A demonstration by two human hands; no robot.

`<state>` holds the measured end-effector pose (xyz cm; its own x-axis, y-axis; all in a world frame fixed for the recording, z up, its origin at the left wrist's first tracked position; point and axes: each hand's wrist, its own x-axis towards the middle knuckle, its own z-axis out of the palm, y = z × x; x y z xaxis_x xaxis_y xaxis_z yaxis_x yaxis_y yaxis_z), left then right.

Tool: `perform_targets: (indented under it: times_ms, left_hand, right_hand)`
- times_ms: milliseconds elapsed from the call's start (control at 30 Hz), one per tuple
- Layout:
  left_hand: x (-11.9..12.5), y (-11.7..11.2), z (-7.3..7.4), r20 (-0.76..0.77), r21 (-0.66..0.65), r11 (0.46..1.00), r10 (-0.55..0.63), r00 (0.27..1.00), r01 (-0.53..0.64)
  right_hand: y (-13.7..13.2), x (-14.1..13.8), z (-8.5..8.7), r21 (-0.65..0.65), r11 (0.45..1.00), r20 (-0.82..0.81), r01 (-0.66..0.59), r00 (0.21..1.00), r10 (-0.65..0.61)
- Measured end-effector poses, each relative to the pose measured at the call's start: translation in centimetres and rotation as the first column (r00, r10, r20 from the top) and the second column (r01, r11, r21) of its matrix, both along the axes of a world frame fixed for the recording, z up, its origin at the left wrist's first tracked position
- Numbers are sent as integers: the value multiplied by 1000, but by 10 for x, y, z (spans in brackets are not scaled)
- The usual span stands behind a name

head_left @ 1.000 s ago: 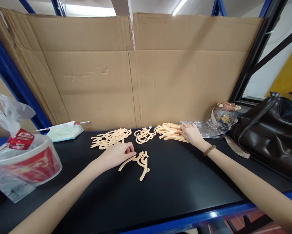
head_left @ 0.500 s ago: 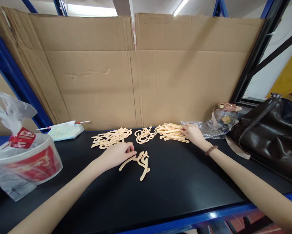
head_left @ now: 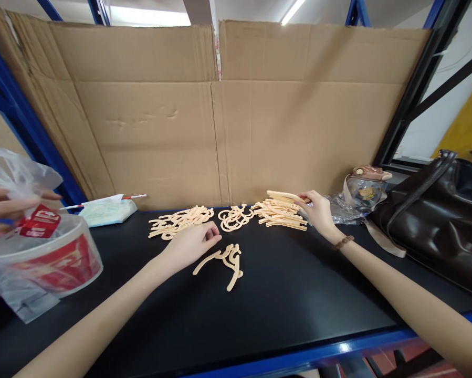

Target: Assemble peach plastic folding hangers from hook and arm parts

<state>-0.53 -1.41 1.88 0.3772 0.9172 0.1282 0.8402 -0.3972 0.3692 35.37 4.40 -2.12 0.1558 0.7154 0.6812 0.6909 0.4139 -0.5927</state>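
Observation:
My right hand (head_left: 318, 212) pinches one end of a pale wooden strip (head_left: 285, 196), raised over a pile of similar strips (head_left: 279, 214). Nearer to me, several pale curved pieces (head_left: 233, 268) lie touching or overlapping in a small group on the black tabletop (head_left: 283, 304). My left hand (head_left: 192, 241) is closed just above and left of that group; anything between its fingertips is hidden. Behind it is a heap of wavy wooden pieces (head_left: 184, 218). A smaller heap of hooked, curved pieces (head_left: 233, 219) sits between the two larger ones.
At the left, another person's hand (head_left: 7, 205) is at a plastic bag (head_left: 27, 173) around a red-and-white tub (head_left: 66, 262). A tissue pack (head_left: 107, 210) and pen (head_left: 127, 198) lie behind. At right are clear wrap (head_left: 338, 210), a bottle (head_left: 364, 189) and a dark bag (head_left: 436, 220). Cardboard (head_left: 153, 131) walls the back.
My right hand has lifted a strip from the pile. My left hand has risen slightly off the curved pieces. Another person's hand has come in at the plastic bag.

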Motion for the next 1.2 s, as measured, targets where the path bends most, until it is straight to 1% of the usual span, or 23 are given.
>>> perform_targets:
  times_ms: [67,133,200,300,367,433,500,567,633,733,833,900,1033,1133,1200]
  left_hand:
    - [1,0,0,54,40,999,-10,998,8]
    - [3,0,1,115,64,998,-29,993,21]
    - [4,0,1,172,62,997,-54,984,44]
    - [4,1,-2,226,4,994,-103,969,105]
    - [4,3,-4,245,-56,987,-132,960,149]
    - [4,4,-5,260,-113,978,-142,955,176]
    - [4,5,-3,275,-155,970,-139,951,186]
    - [4,6,0,278,-183,965,-131,952,187]
    - [3,5,1,261,-194,965,-121,958,174]
    - [0,5,-1,193,-176,977,-85,978,120]
    - [-4,5,-4,107,-150,988,-25,994,41]
    - [-7,6,-4,70,-164,986,-10,998,21]
    - [-9,6,-3,59,-242,968,-55,997,68]
    - [-7,3,-7,59,-264,960,-79,995,92]
    - [-5,1,-10,58,-272,956,-101,993,113]
  right_hand:
    - [-8,-13,4,-30,997,-117,-65,991,61]
    - [-20,-31,5,-102,975,-221,-198,960,172]
    - [-34,-54,3,-187,915,-306,-358,906,292]
    - [-54,-85,-3,-297,789,-417,-538,816,400]
    - [-65,-98,-6,-348,711,-482,-611,767,423]
    - [-73,-104,-6,-393,652,-526,-649,740,419]
    - [-77,-106,-5,-431,614,-548,-661,733,403]
    - [-78,-106,-4,-463,596,-551,-656,740,386]
    - [-79,-106,-3,-487,594,-539,-640,755,372]
    - [-78,-106,-4,-512,609,-496,-606,787,366]
    - [-77,-105,-6,-521,641,-418,-564,823,384]
    - [-76,-104,-7,-518,670,-353,-531,847,398]
    - [-75,-100,-9,-513,726,-208,-458,887,412]
    - [-74,-96,-8,-470,795,-69,-383,914,400]
    - [-73,-94,-7,-447,828,24,-338,921,389]
